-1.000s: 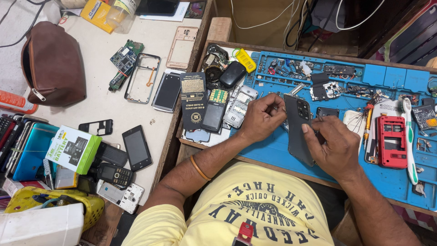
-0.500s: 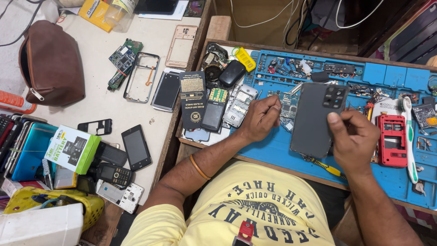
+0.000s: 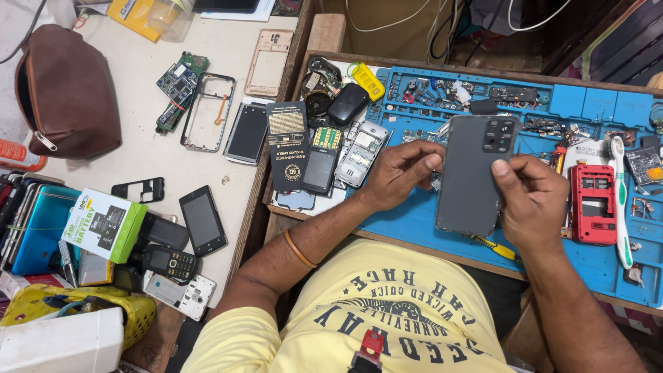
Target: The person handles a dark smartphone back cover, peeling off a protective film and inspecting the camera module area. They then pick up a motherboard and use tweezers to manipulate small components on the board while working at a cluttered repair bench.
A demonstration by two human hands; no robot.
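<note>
Right hand is pinching a dark grey smartphone with its camera-side back cover facing up, thumb on the back and fingers wrapped around the right edge, holding it just above the blue silicone repair mat. Left hand grips the phone's left edge, fingertips closed on it. A red phone frame lies on the mat to the right, with a white toothbrush just beside it. A yellow-handled screwdriver sits near the mat's near edge. A brown leather pouch sits far left on the white table.
</note>
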